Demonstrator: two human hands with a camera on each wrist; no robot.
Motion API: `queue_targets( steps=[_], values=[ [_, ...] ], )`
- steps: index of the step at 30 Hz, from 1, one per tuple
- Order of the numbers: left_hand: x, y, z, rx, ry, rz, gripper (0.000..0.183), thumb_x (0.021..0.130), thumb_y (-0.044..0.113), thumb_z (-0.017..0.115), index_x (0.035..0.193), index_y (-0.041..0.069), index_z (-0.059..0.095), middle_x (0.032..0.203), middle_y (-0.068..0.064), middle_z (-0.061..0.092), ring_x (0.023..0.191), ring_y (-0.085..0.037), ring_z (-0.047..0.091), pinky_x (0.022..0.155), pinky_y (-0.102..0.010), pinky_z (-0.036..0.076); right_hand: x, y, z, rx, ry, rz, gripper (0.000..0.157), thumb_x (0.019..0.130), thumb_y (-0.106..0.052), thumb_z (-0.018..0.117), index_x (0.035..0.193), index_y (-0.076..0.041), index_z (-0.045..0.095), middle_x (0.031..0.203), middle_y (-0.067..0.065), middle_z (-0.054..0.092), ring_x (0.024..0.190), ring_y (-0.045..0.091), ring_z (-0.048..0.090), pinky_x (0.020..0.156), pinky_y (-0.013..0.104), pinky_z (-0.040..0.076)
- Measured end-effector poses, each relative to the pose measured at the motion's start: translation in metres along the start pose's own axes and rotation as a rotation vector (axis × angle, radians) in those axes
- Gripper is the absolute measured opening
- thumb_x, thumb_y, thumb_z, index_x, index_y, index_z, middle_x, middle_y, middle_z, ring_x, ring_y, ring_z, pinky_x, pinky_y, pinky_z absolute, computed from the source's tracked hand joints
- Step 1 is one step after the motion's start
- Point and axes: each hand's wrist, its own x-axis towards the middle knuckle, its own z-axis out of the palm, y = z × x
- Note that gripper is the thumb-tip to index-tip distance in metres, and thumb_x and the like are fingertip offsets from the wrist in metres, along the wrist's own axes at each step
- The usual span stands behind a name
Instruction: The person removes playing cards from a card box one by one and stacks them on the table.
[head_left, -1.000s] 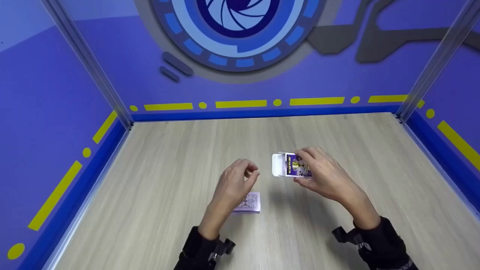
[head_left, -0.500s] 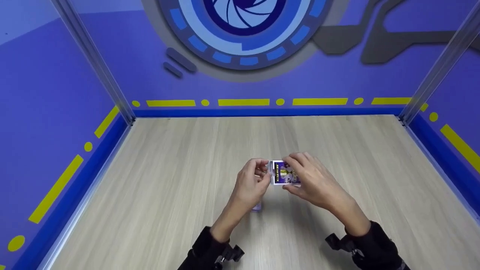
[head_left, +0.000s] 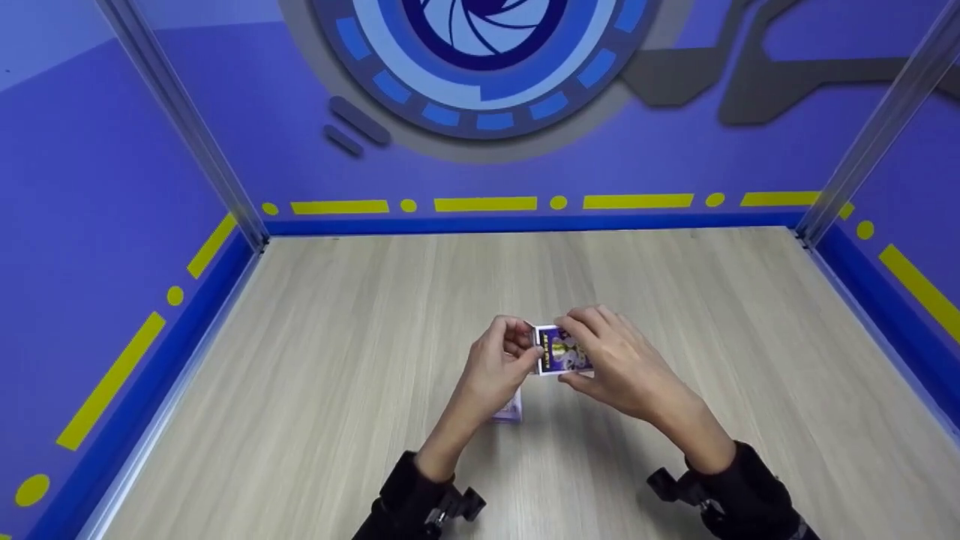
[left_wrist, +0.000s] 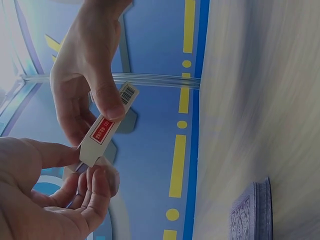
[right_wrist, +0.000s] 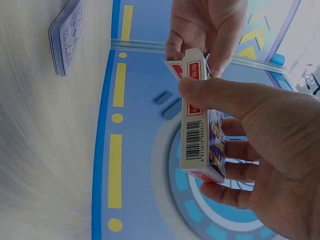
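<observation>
Both the left hand [head_left: 491, 367] and the right hand [head_left: 619, 367] have their fingers bent about one small card box [head_left: 561, 354], held up over the table [head_left: 337, 375]. Taking the box as the clock's centre, the left hand comes in at nine o'clock, its thumb against the open end and fingertips curled close behind in what looks like a pinch; what lies between them is partly hidden. The right hand, at about four o'clock, grips the body between thumb and fingers, opened only to the box's width. To handle that end well, I'd keep the right grip light so the thin walls don't buckle, and ease the flap [right_wrist: 175, 69] along its own crease, straight rather than twisted, minding the corners. The box is crisp-edged: a purple picture panel with yellow lettering and a white border, a pale narrow side carrying a red label [left_wrist: 102, 130] and a barcode [right_wrist: 194, 141]. I can't tell whether anything is inside. Further out, between seven and eight o'clock, a patterned card deck [head_left: 511, 412] lies on the wood, partly behind the left wrist; at twelve stands the blue-purple wall [head_left: 480, 178].
</observation>
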Motion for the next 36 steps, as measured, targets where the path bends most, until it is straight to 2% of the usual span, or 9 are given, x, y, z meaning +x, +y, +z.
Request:
queue_targets(
  steps=[6,11,19,24,31,36],
  values=[
    [0.002,-0.001,-0.004,-0.020,-0.031,-0.061,0.023,0.094,0.007,0.075,0.108,0.005,0.058,0.099,-0.003,0.063,0.088,-0.013,0.059,0.077,-0.024,0.052,0.001,-0.002,0.000,-0.025,-0.019,-0.018,0.074,0.072,-0.025,0.096,0.134,-0.006,0.060,0.124,0.009,0.059,0.110,0.027,0.055,0.093,0.045,0.050],
    [0.003,-0.004,-0.007,-0.024,-0.048,-0.061,0.025,0.092,0.005,0.077,0.108,0.006,0.058,0.097,-0.002,0.062,0.087,-0.013,0.059,0.076,-0.025,0.052,0.000,-0.003,0.000,-0.021,-0.014,-0.024,0.073,0.072,-0.025,0.095,0.134,-0.006,0.060,0.124,0.009,0.060,0.110,0.026,0.056,0.094,0.044,0.051],
    [0.004,-0.007,-0.005,-0.031,-0.025,-0.069,0.025,0.088,0.002,0.079,0.104,0.005,0.059,0.093,-0.003,0.063,0.083,-0.013,0.059,0.073,-0.023,0.051,0.000,-0.005,0.001,-0.023,-0.019,-0.016,0.071,0.073,-0.026,0.095,0.133,-0.007,0.061,0.124,0.009,0.060,0.112,0.026,0.057,0.096,0.044,0.051],
    [0.004,-0.006,-0.004,-0.048,-0.018,-0.098,0.022,0.089,0.001,0.077,0.103,0.003,0.060,0.091,-0.003,0.065,0.082,-0.013,0.061,0.072,-0.022,0.052,0.000,-0.003,0.004,-0.017,-0.017,-0.016,0.072,0.073,-0.027,0.095,0.133,-0.006,0.061,0.124,0.010,0.060,0.112,0.027,0.057,0.096,0.046,0.051],
    [0.003,-0.003,-0.010,-0.088,-0.032,-0.125,0.031,0.091,0.001,0.074,0.120,0.001,0.063,0.092,-0.002,0.072,0.085,-0.013,0.068,0.072,-0.025,0.055,0.000,0.003,0.005,-0.004,0.007,-0.021,0.073,0.071,-0.027,0.096,0.132,-0.006,0.061,0.122,0.010,0.061,0.110,0.028,0.058,0.091,0.046,0.052],
    [0.003,0.001,-0.020,-0.028,-0.033,-0.096,0.044,0.093,0.002,0.072,0.135,0.001,0.061,0.092,-0.001,0.075,0.083,-0.012,0.067,0.071,-0.024,0.052,-0.002,0.005,0.002,0.009,-0.018,0.016,0.072,0.076,-0.030,0.093,0.135,-0.006,0.060,0.125,0.010,0.061,0.110,0.027,0.058,0.090,0.045,0.053]
  ],
)
